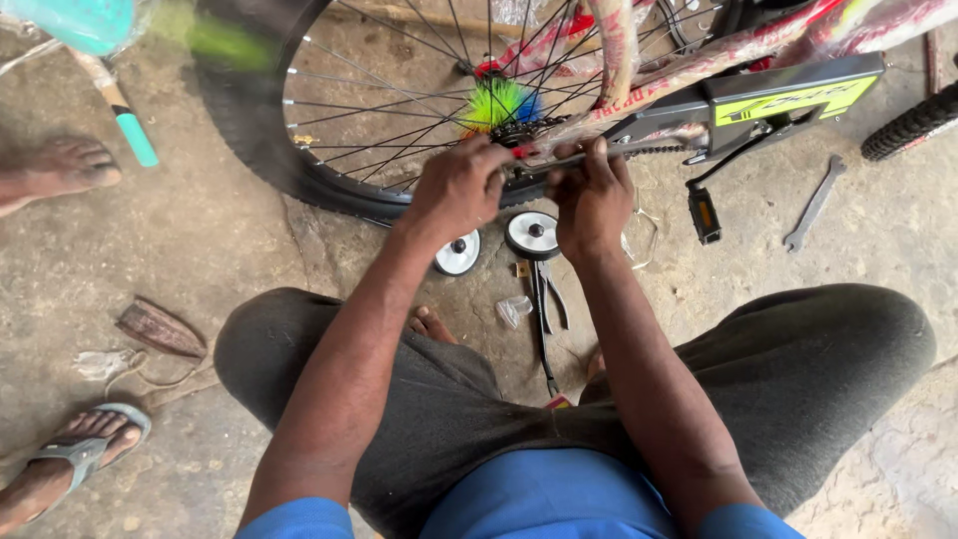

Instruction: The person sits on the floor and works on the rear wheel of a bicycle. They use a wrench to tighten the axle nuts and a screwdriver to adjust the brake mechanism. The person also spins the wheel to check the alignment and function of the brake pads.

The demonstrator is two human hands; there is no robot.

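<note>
A bicycle's rear wheel (259,130) with black tyre and thin spokes stands on the concrete floor in front of me. A bright green, yellow and blue brush ornament (499,103) sits at its hub. My left hand (457,187) and my right hand (591,198) both press against the frame end beside the hub and chain, fingers curled. Whether either grips a tool or part is hidden by the fingers. The frame tubes (699,62) are red and wrapped in plastic film. A black and yellow-green chain guard (788,95) runs to the right.
Two small white training wheels (532,235) lie under my hands. Pliers (544,309) and a scrap of plastic (514,309) lie between my knees. A flat spanner (813,203) and a pedal (704,212) are at right. Another person's feet (60,165) are at left, one in a sandal (85,449).
</note>
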